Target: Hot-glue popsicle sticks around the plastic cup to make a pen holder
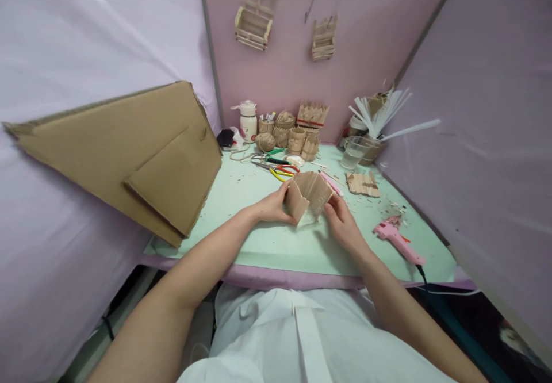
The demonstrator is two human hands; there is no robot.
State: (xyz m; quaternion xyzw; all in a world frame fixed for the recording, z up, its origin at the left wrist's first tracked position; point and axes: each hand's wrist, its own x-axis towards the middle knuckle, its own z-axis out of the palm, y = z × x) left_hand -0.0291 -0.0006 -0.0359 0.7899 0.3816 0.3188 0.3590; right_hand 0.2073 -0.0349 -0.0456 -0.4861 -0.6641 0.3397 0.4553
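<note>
A small holder made of wooden craft sticks (309,192) stands on the pale green table (267,245), its walls fanned outward. My left hand (275,205) grips its left wall, fingers closed round the sticks. My right hand (340,217) presses against its right side from below, fingers curled on the sticks. Both hands hold the piece just above the table's middle.
A pink glue gun (397,239) lies at the right with its cord over the edge. A flat stick panel (363,184), scissors and pliers (276,166), twine-wrapped pots (297,133), a clear cup (353,153) and white strips (383,115) sit behind. A cardboard sheet (129,153) leans at left.
</note>
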